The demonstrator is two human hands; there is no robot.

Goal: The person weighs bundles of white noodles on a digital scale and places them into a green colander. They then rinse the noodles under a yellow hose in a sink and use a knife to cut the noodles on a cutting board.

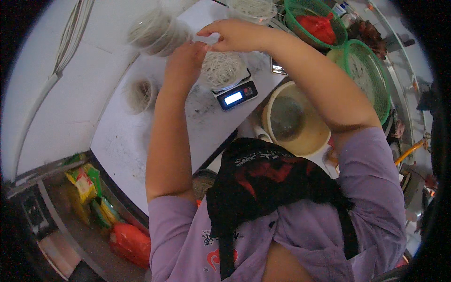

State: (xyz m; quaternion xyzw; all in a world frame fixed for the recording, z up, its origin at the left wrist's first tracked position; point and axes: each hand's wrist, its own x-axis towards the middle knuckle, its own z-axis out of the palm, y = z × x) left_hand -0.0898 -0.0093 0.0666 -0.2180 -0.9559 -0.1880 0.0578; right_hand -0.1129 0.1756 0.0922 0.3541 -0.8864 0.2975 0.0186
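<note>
A digital kitchen scale (235, 95) with a lit display stands on the white tabletop, bearing a clear bowl or bag of thin, pale noodle-like strands (222, 69). Just above the far-left side of this heap is my left hand (186, 60), its fingers bent and bunched. My right hand (229, 35) reaches across beyond the heap, with thumb and index finger curved apart in front of the left fingertips. Whether something thin or clear is between the hands cannot be told. A larger clear container of similar strands (155, 33) stands behind my left hand.
A small cup of strands (141, 92) lies at the left; another clear tub (252, 8) is at the back. Green mesh baskets (385, 83), one with a red bag (317, 28), stand right. A beige bucket (317, 141) is beside the table. Packets (86, 181) lie in a lower-left drawer or shelf.
</note>
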